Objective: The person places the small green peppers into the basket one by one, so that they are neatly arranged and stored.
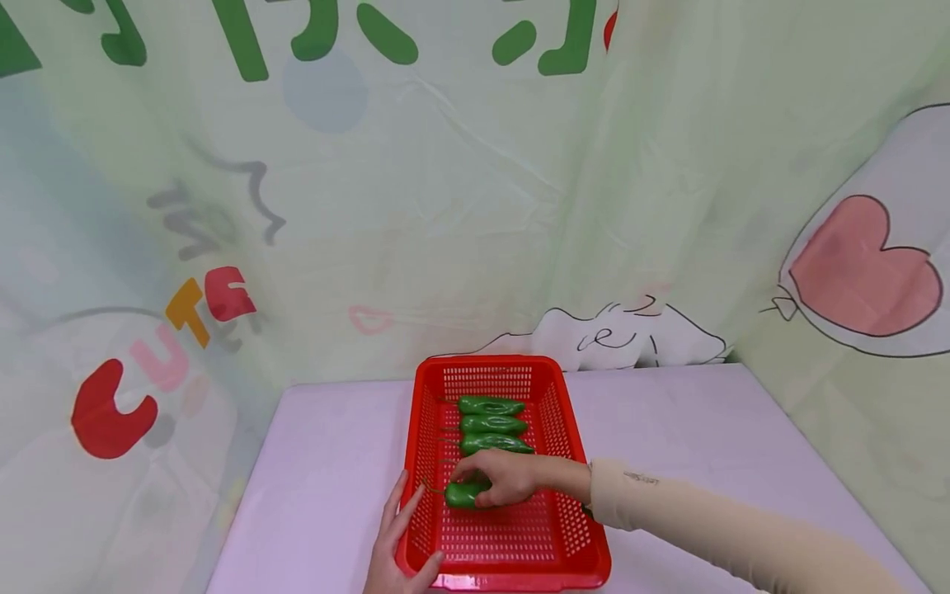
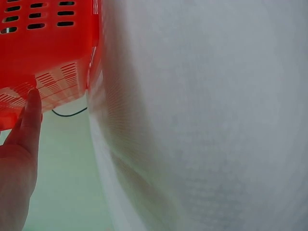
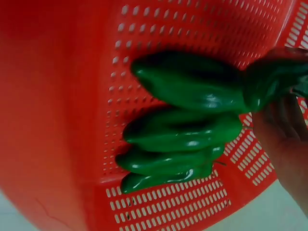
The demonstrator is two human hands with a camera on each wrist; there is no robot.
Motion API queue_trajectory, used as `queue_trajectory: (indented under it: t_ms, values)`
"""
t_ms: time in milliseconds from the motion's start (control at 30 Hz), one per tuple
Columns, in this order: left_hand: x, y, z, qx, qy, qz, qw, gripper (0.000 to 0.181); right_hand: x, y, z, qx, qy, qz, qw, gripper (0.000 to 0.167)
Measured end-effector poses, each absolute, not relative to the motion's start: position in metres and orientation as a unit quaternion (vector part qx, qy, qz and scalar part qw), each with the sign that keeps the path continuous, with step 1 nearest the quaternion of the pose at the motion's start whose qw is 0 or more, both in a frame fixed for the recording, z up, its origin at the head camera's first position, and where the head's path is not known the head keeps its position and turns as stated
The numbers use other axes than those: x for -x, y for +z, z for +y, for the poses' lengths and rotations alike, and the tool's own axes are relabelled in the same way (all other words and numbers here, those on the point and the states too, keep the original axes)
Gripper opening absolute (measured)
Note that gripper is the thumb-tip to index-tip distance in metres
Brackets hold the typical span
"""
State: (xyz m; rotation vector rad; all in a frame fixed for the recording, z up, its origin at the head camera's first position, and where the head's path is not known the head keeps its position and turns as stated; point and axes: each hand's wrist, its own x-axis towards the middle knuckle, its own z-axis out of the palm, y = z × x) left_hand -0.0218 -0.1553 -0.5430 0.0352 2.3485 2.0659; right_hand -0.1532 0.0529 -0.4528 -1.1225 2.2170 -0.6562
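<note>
My right hand (image 1: 508, 477) reaches into the red plastic basket (image 1: 586, 528) and grips a green chili pepper (image 1: 462, 496) near its stem end. That pepper's stem points left; the palm and fingers cover its other end. Several more peppers lie side by side beyond it, among them a long glossy pepper (image 1: 491, 405) at the far end. In the right wrist view the held pepper (image 3: 269, 84) is dark and partly cut off, beside a lying pepper (image 3: 192, 89). With fingers fairly straight, my left hand (image 1: 397, 544) rests against the basket's left side, thumb over the rim.
The basket stands on a table with a pale lilac cover (image 1: 319, 470). Behind and at both sides hangs a printed curtain (image 1: 445, 206). A thin dark cord (image 2: 70, 115) shows under the basket in the left wrist view.
</note>
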Motion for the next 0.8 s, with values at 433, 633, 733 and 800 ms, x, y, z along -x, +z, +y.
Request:
queue_trajectory:
  t_ms: [433,633,733,800]
  values:
    - [0.025,-0.544,-0.158,-0.015,0.634,0.774,-0.005,0.084,0.16,-0.457,0.054,0.421,-0.212,0.832,0.294,0.038]
    - [0.024,-0.544,-0.157,-0.018,0.657,0.754,0.008,0.084,0.161,-0.461,0.052,0.419,-0.183,0.83,0.32,0.037]
    - [0.022,-0.545,-0.156,-0.016,0.666,0.746,0.012,0.084,0.165,-0.474,0.049,0.428,-0.173,0.826,0.324,0.036]
    - [0.02,-0.547,-0.156,-0.016,0.664,0.748,0.003,0.085,0.168,-0.486,0.047,0.444,-0.167,0.819,0.323,0.037]
